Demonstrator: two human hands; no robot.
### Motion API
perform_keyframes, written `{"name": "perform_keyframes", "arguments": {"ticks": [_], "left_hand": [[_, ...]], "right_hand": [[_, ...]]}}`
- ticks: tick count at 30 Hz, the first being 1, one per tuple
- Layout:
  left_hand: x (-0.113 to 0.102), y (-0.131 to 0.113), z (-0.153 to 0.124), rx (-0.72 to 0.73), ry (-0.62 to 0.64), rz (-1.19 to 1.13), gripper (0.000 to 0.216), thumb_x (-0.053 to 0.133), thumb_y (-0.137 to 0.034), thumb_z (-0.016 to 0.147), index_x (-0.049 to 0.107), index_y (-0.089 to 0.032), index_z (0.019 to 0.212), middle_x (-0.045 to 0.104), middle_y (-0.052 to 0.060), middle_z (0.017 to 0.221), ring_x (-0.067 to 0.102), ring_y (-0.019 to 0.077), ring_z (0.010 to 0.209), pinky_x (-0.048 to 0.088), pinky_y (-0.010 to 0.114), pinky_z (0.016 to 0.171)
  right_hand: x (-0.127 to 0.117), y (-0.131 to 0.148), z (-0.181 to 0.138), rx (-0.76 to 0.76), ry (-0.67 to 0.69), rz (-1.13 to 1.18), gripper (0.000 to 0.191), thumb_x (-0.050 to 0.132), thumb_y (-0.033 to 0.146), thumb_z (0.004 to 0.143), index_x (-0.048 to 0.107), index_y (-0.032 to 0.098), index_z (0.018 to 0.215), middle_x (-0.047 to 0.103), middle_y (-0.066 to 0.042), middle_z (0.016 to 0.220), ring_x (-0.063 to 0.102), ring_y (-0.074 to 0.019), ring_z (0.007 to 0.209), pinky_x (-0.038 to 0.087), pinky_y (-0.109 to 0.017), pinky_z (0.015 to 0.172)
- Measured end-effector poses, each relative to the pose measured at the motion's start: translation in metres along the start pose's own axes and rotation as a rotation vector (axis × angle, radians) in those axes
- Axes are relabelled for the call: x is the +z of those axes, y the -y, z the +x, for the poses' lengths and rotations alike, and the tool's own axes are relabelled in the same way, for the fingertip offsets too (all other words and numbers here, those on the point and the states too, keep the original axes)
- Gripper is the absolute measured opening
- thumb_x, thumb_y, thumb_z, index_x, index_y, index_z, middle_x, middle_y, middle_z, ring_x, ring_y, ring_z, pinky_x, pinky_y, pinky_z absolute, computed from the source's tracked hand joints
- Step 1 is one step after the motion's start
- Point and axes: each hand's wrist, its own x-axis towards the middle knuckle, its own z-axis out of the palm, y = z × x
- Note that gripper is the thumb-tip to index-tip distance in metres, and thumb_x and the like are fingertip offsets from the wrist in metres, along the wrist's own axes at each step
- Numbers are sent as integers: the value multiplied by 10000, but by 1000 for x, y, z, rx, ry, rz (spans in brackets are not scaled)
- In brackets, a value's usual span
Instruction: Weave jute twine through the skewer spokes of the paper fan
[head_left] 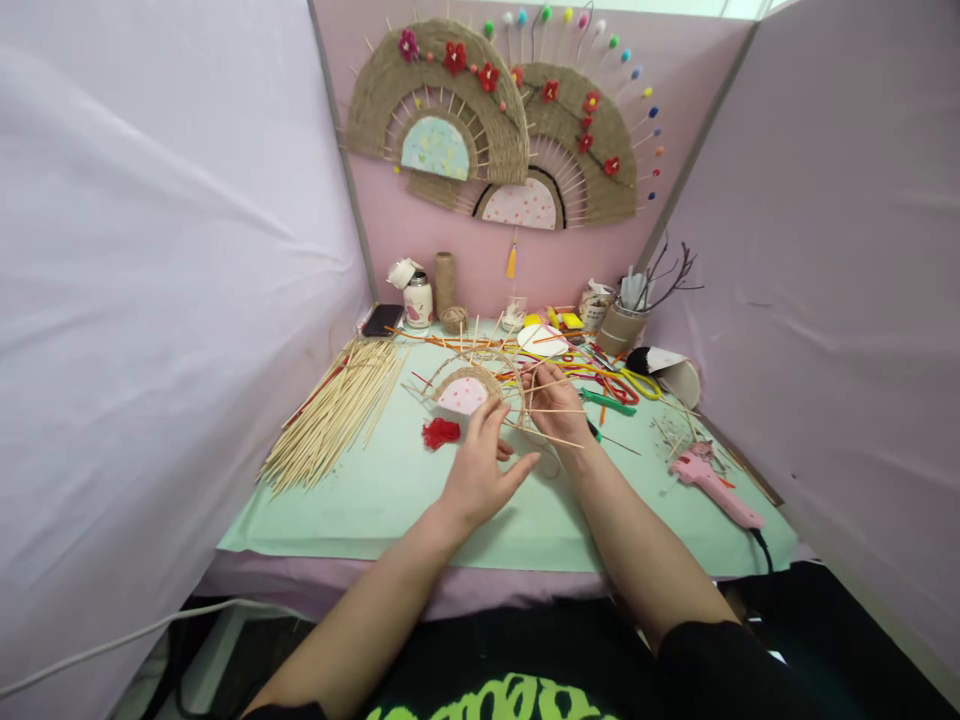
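one small stick fan [463, 396] is pinched in your right hand [556, 400], left hand [480, 472] loosely spread against it; uneven pulling could skew its ribs [561, 411].

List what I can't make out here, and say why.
All in the head view:
Right hand: exact finger grip on the small fan, too small.
Left hand: touching or hovering, its own fingers hide any gap.
Back wall fan: partly hidden by the front wall fan.
Shirt lettering: cut off by the bottom edge.
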Motion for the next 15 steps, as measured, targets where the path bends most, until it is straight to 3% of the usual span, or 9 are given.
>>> {"name": "perform_keyframes", "arguments": {"ticks": [4, 10, 15], "left_hand": [[13, 0, -2, 54, -130, 19, 369, 565, -307, 841, 502, -189, 1185, 526, 124, 1206, 611, 150, 830, 542, 340, 812], [11, 4, -2, 2, -177, -30, 295, 561, -291, 843, 522, -177, 1112, 456, 139, 1270, 614, 89, 716, 565, 259, 682], [11, 6, -3, 64, -233, 4, 221, 563, -236, 838, 541, -166, 1047, 523, 122, 1170, 612, 111, 776, 557, 288, 765]], "right_hand": [[0, -1, -2, 0, 12, -11, 160, 781, 212, 662, 621, 207, 656, 682, 46, 785, 608, -47, 656, 522, -146, 642], [1, -3, -5, 37, 53, -3, 157, 781, 226, 667, 626, 205, 679, 681, 36, 808, 612, -52, 666, 524, -153, 663], [2, -3, -7, 44, 57, -14, 143, 755, 218, 695, 613, 209, 682, 676, 36, 821, 617, -62, 690, 529, -168, 678]]}}
